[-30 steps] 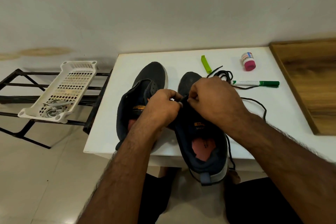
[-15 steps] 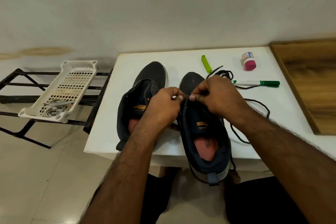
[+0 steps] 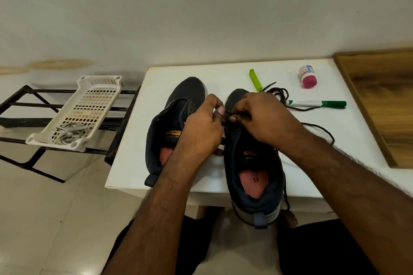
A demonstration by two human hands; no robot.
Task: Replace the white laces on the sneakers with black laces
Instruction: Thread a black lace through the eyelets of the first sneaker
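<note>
Two dark navy sneakers stand side by side on the white table (image 3: 138,152), heels toward me. The left sneaker (image 3: 169,127) has bare eyelets. My left hand (image 3: 201,127) and my right hand (image 3: 261,116) meet over the front of the right sneaker (image 3: 252,176), whose heel hangs over the table's front edge. Both hands pinch the black lace (image 3: 321,128) at the eyelets, and its loose part loops to the right of the shoe. A second coiled black lace (image 3: 279,92) lies behind my right hand. White laces (image 3: 68,134) lie in the white basket (image 3: 89,105).
The basket rests on a black metal rack (image 3: 17,105) left of the table. On the table's far right lie a green clip (image 3: 254,80), a green marker (image 3: 317,103) and a small pink-capped bottle (image 3: 308,76). A wooden surface (image 3: 384,100) adjoins the table's right side.
Both hands shifted slightly forward toward the right sneaker's toe while pinching the lace. The sneaker slid a little toward me, and the loose lace loop on the right changed shape.
</note>
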